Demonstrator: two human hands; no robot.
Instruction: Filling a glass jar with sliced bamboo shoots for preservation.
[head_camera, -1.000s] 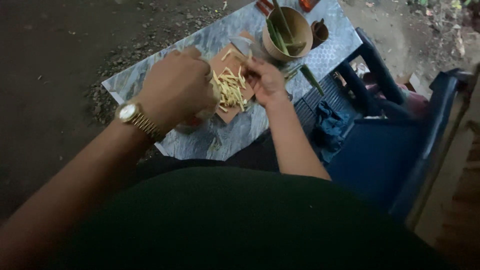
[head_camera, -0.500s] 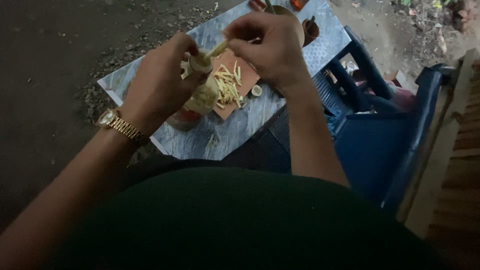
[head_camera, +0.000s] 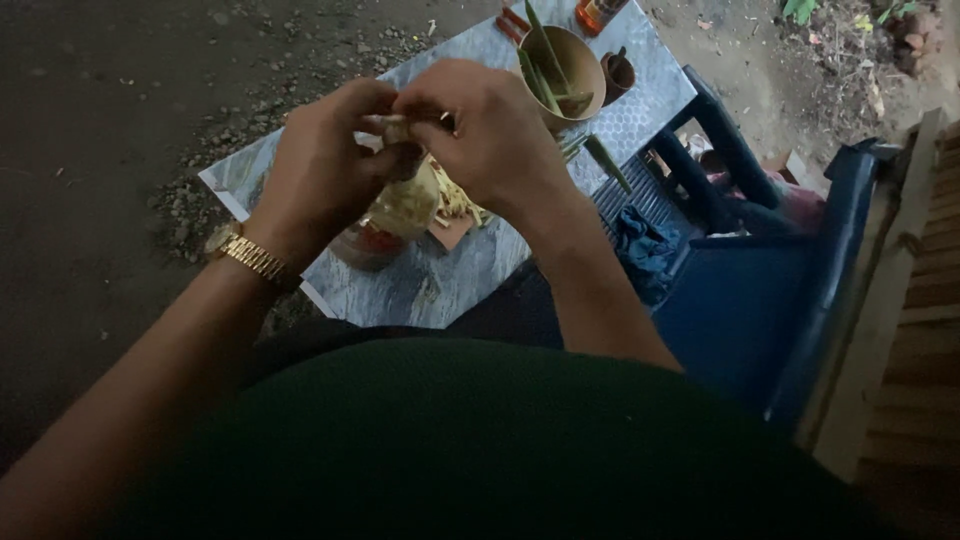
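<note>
A clear bag (head_camera: 400, 205) of pale strips is pinched at its neck between left hand (head_camera: 320, 165) and right hand (head_camera: 490, 135), both grips closed. More strips (head_camera: 455, 200) lie just below on the counter (head_camera: 450, 280), so filling is judged part done.

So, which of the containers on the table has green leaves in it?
The tan bowl at the far end; the small dark cup beside it shows none.

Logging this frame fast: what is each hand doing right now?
Left hand: closed, gripping the top of a clear bag of pale strips.
Right hand: closed, fingers pinching at the same bag's top.
</note>
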